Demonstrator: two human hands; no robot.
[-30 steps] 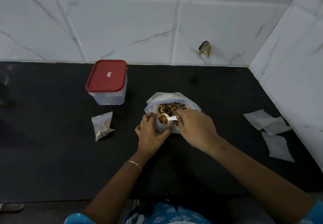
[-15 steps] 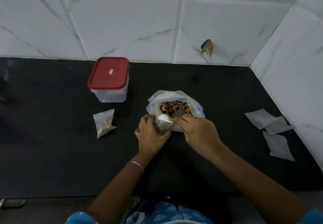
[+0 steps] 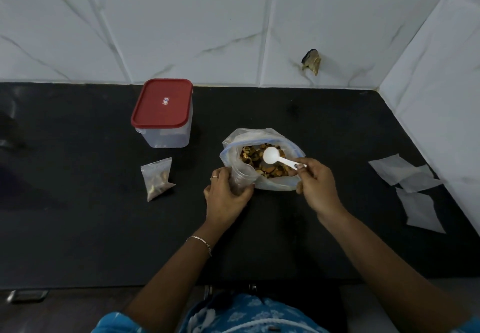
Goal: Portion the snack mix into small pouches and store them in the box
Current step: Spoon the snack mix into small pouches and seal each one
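Since half a second earlier, the white spoon (image 3: 281, 160) had swung right, away from the small pouch (image 3: 242, 176), and it hung empty over the open snack mix bag (image 3: 275, 186). The right hand (image 3: 318, 189) pinched the handle's end. The left hand (image 3: 226, 197) wrapped the pouch, standing it against the bag's near-left wall. A filled pouch (image 3: 157, 178) lay left, below the red-lidded box (image 3: 163, 114); flat empty pouches (image 3: 405, 174) lay far right on the black counter (image 3: 78, 228). The bag stood unsupported, so a hard dig could probably tip it, and a slackening pouch mouth might spill pieces. The spoon's long axis ran from the near-right handle to the far-left bowl, which faced up.
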